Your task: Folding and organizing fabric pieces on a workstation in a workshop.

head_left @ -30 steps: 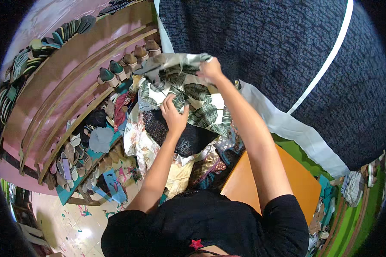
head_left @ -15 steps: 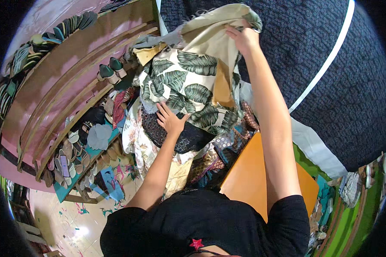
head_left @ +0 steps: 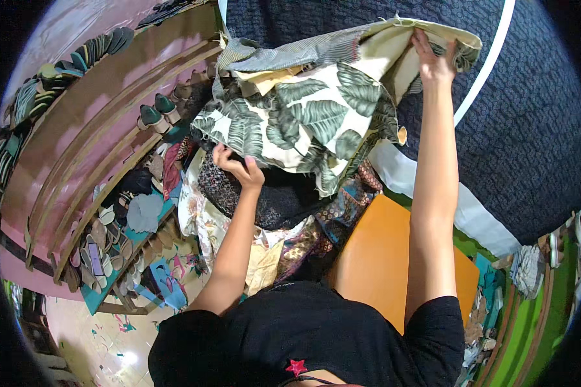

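Note:
A cream fabric with dark green leaf prints point(head_left: 323, 116) is lifted and spread across the pile. My right hand point(head_left: 436, 63), arm stretched far forward, is closed on its raised far right corner, where the plain cream underside folds over. Along the lower left edge of the same fabric, my left hand point(head_left: 240, 171) has its fingers curled round the border. A grey checked cloth point(head_left: 290, 55) lies along the far edge of the fabric. Beneath are a black speckled fabric point(head_left: 265, 193) and a white floral cloth point(head_left: 195, 200).
Wooden racks point(head_left: 90, 174) with shoes and sandals stand at the left, above scraps on the tiled floor point(head_left: 97, 322). An orange board point(head_left: 374, 251) lies beside my right arm. A large dark patterned cloth point(head_left: 523, 129) fills the right side, crossed by a white strip point(head_left: 490, 71).
My right hand has moved right, pulling the leaf-print fabric's corner out. My left hand, flat on the fabric before, now curls at its lower edge. More black speckled fabric shows.

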{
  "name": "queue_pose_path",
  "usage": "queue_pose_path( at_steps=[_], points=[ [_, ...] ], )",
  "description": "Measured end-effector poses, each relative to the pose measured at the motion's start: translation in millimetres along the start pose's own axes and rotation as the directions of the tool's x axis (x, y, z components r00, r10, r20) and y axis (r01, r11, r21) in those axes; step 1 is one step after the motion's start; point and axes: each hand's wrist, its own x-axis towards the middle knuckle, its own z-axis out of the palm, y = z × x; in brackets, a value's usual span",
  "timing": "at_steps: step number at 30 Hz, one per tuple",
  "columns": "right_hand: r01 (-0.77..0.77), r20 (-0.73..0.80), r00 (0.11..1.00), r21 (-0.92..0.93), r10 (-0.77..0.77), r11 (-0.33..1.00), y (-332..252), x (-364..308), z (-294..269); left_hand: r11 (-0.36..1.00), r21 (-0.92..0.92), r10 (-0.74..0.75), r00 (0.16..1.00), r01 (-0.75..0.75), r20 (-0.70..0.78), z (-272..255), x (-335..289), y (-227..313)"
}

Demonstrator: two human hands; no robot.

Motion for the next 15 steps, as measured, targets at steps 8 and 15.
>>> queue_pose_path(
  at_steps=[8, 15],
  points=[
    [-0.067, -0.125, 0.99, -0.072, 0.058, 0.995, -34, -33, -52, 0.97, 0.035, -0.245, 0.957, 0.243, 0.155, 10, 6, -25],
    [-0.172, -0.183, 0.619, -0.981, 0.764, -0.096, -34, -78, -108, 0.926, 0.208, -0.358, 0.91, 0.316, 0.211, -1, -27, -29]
  ],
)
